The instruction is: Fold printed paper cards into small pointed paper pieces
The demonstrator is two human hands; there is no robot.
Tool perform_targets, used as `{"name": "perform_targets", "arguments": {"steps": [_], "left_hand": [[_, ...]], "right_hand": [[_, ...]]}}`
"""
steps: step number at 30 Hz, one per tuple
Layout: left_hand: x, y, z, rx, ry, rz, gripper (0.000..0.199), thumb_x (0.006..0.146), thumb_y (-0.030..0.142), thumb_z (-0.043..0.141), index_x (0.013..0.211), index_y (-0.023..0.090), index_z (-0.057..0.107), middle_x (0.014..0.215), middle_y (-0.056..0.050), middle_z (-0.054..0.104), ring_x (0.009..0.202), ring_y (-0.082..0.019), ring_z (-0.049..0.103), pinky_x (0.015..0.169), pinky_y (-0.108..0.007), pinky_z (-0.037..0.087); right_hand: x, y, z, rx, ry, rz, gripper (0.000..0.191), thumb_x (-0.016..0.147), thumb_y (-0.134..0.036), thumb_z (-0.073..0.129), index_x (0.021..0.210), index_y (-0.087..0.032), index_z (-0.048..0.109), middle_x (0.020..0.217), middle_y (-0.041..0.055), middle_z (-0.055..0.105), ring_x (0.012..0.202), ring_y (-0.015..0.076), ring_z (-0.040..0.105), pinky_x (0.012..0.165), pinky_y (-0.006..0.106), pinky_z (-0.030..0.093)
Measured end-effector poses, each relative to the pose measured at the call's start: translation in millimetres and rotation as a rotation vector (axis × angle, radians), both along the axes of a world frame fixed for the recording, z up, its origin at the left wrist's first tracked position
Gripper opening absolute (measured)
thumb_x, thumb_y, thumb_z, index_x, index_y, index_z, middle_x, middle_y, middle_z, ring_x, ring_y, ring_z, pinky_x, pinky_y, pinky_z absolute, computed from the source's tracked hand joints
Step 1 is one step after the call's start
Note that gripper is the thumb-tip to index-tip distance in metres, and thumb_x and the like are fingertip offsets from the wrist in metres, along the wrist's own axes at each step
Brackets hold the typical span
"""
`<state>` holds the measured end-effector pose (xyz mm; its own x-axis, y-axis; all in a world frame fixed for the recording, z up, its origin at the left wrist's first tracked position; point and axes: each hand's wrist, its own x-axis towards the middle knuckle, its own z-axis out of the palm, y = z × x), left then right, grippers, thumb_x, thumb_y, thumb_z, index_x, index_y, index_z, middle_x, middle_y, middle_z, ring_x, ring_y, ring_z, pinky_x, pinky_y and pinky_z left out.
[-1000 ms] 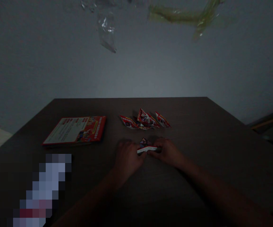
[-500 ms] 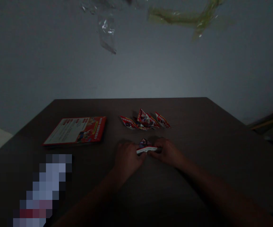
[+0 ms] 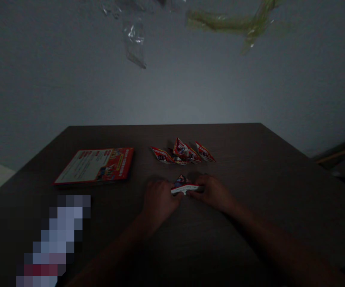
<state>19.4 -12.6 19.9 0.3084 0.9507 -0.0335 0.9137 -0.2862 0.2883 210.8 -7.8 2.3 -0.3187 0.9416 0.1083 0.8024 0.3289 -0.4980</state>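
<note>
Between my hands is a piece of printed paper [image 3: 182, 184], partly folded, with a dark picture on its upper part and a white strip along the near edge. My left hand [image 3: 159, 201] grips its left end, thumb on the near side. At the right end my right hand [image 3: 212, 193] pinches it with thumb and fingers. Just beyond lies a small group of folded red printed paper pieces [image 3: 181, 149], pointed at their ends and leaning on one another. Fingertips of both hands are partly hidden in the dim light.
A red and white printed booklet or stack of sheets [image 3: 93, 165] lies on the dark table [image 3: 238, 143] to the left. Nearer, a pixelated phone-like thing [image 3: 61, 235] rests at the lower left. Behind the table stands a wall with yellow tape [image 3: 220, 22] on it.
Both hands stay at nearly the same spot on the paper. The white strip has shifted very slightly left; the other things have not moved.
</note>
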Motion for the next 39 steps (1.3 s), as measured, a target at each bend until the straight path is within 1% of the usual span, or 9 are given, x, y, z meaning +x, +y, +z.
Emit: {"name": "perform_targets", "arguments": {"steps": [4, 13, 21, 30, 35, 39], "left_hand": [[-0.2, 0.3, -0.3, -0.004, -0.002, 0.017, 0.03, 0.078, 0.046, 0.055, 0.085, 0.02, 0.07, 0.085, -0.007, 0.069, 0.081, -0.023, 0.062, 0.074, -0.034, 0.041], [-2.7, 1.7, 1.9, -0.019, 0.01, 0.026, 0.03, 0.078, 0.047, 0.054, 0.084, 0.022, 0.07, 0.082, -0.006, 0.069, 0.08, -0.022, 0.063, 0.073, -0.033, 0.042], [-3.6, 4.1, 5.7, -0.048, 0.037, 0.057, 0.032, 0.077, 0.047, 0.055, 0.083, 0.02, 0.07, 0.085, -0.007, 0.07, 0.081, -0.022, 0.063, 0.072, -0.031, 0.042], [-7.8, 4.8, 0.4, -0.009, 0.007, 0.048, 0.03, 0.077, 0.048, 0.055, 0.081, 0.022, 0.07, 0.08, -0.006, 0.069, 0.077, -0.024, 0.063, 0.072, -0.034, 0.042], [-9.2, 6.0, -2.2, 0.026, 0.001, 0.058, 0.034, 0.077, 0.051, 0.054, 0.083, 0.02, 0.068, 0.085, -0.007, 0.068, 0.08, -0.023, 0.062, 0.073, -0.033, 0.041], [-10.1, 6.9, -3.4, 0.041, 0.012, 0.064, 0.038, 0.076, 0.053, 0.054, 0.085, 0.019, 0.069, 0.086, -0.008, 0.067, 0.083, -0.024, 0.061, 0.075, -0.035, 0.041]], "right_hand": [[1.1, 0.0, 0.5, -0.002, 0.013, 0.002, 0.024, 0.074, -0.039, 0.066, 0.065, -0.017, 0.062, 0.064, 0.0008, 0.061, 0.06, 0.0134, 0.052, 0.057, 0.024, 0.031], [2.9, 0.8, 2.7, -0.034, -0.014, -0.027, 0.025, 0.073, -0.038, 0.066, 0.062, -0.016, 0.06, 0.061, -0.0001, 0.057, 0.057, 0.012, 0.049, 0.052, 0.023, 0.029], [5.7, 1.2, 2.2, -0.036, -0.043, -0.046, 0.027, 0.073, -0.042, 0.065, 0.066, -0.016, 0.064, 0.06, 0.0006, 0.057, 0.056, 0.0124, 0.049, 0.05, 0.023, 0.028], [8.5, 2.2, 2.9, -0.046, -0.057, -0.06, 0.029, 0.074, -0.043, 0.064, 0.061, -0.017, 0.06, 0.058, 0.0005, 0.057, 0.055, 0.0126, 0.049, 0.051, 0.024, 0.029], [9.7, 2.4, 3.9, -0.057, -0.066, -0.077, 0.029, 0.074, -0.043, 0.064, 0.062, -0.017, 0.06, 0.06, 0.0015, 0.058, 0.058, 0.0138, 0.05, 0.052, 0.024, 0.03], [10.1, 1.8, 6.3, -0.094, -0.069, -0.094, 0.03, 0.074, -0.044, 0.062, 0.061, -0.016, 0.06, 0.059, 0.0012, 0.057, 0.055, 0.0131, 0.05, 0.05, 0.023, 0.028]]}}
